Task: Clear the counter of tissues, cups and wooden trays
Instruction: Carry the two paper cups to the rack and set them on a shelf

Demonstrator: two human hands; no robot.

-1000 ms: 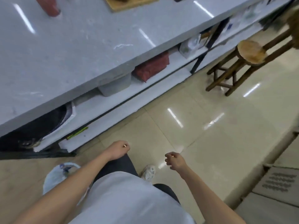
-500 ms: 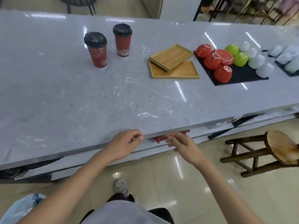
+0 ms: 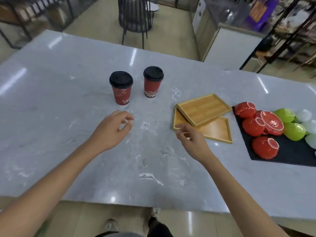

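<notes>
Both hands hover empty, fingers loosely curled: left hand just near of two red cups, right hand at the stacked trays. Gripping each cup low around its body would likely avoid tipping.

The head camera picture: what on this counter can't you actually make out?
- Lower wooden tray: partly covered by the upper tray and the right hand.
- White cups: cut off by the right edge.
- Left hand: motion-blurred, whether it holds anything is unclear.
- Paper cups: lids hide contents.
</notes>
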